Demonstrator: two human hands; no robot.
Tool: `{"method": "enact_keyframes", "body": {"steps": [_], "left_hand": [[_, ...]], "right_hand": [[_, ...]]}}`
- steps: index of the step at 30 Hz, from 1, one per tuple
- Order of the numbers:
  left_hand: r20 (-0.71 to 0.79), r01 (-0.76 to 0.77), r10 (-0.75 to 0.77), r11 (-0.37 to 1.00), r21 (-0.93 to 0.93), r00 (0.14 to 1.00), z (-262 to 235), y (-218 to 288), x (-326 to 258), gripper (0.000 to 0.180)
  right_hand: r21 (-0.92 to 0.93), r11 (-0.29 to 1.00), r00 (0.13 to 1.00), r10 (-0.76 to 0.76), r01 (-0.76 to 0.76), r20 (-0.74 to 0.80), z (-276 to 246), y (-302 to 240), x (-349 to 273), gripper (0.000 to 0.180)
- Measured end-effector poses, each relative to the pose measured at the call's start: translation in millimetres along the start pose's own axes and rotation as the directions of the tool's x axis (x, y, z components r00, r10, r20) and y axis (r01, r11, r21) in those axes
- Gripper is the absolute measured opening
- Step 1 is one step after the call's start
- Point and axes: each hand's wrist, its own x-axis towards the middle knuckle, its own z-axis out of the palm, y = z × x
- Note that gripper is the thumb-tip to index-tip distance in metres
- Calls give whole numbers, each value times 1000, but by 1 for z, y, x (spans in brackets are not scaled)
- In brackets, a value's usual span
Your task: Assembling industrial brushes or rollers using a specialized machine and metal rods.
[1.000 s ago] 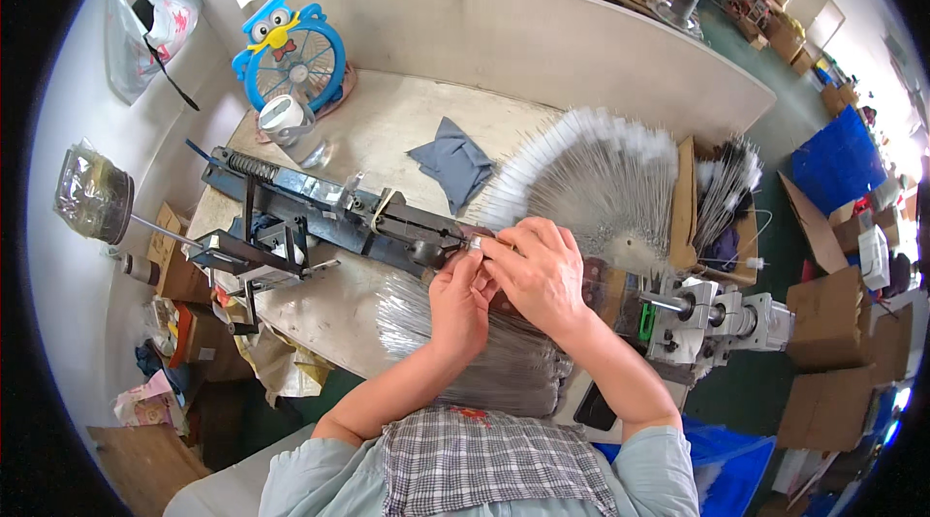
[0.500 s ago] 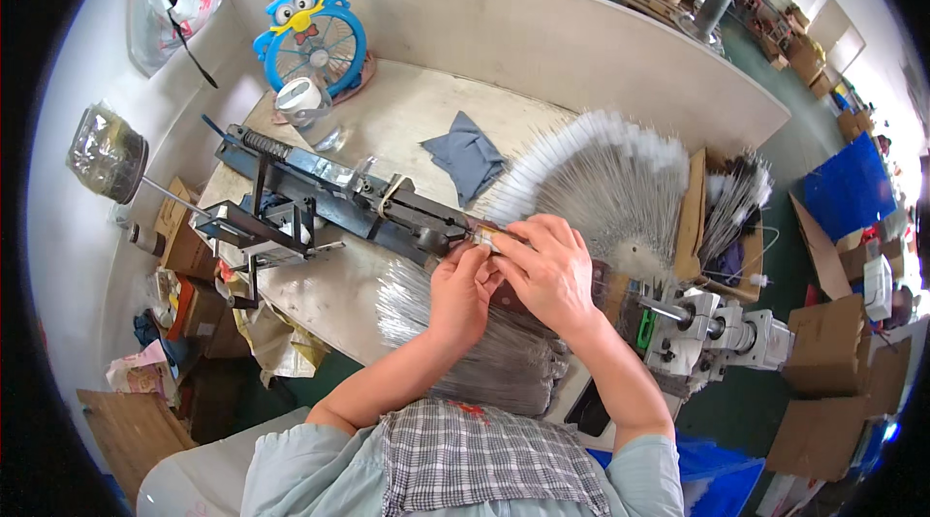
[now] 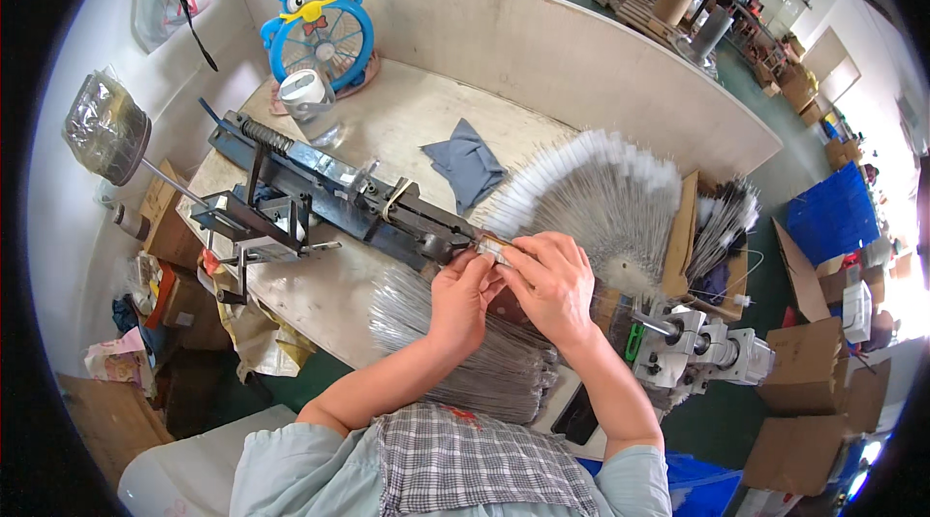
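Observation:
My left hand point(image 3: 459, 302) is closed in a pinch at the near end of a long dark metal bench fixture point(image 3: 334, 189). What its fingertips hold is hidden. Across from it, my right hand point(image 3: 554, 286) has thumb and fingers pressed on a small whitish piece point(image 3: 493, 248) at the fixture's tip. The fingertips of both hands nearly meet there. Under my forearms lies a bundle of thin silvery wires point(image 3: 484, 367). Just beyond my right hand spreads a fan of similar white-ended wires point(image 3: 605, 192).
A grey cloth point(image 3: 466, 165) lies behind the fixture. A blue fan point(image 3: 320, 37) and a clear container point(image 3: 312, 115) stand at the back left. A cranked metal frame point(image 3: 260, 231) is at left, a metal clamp device point(image 3: 702, 347) at right, beside a box of wires point(image 3: 683, 236).
The whole view has shifted slightly. Both hands stay together at the fixture's end, with only small finger movement.

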Motion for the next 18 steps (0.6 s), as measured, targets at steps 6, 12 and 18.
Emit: {"method": "enact_keyframes", "body": {"steps": [6,12,18], "left_hand": [[25,4,-4,1000,-5,1000,1,-1,3,5],[41,55,-52,997,-63,998,-6,6,-2,33],[17,53,-54,996,76,998,-7,9,-8,56]], "right_hand": [[6,1000,1000,13,-13,-7,0,1,1,25],[-5,992,992,125,-125,23,-19,-15,7,19],[-61,991,986,123,-117,114,-20,-7,-14,8]]}}
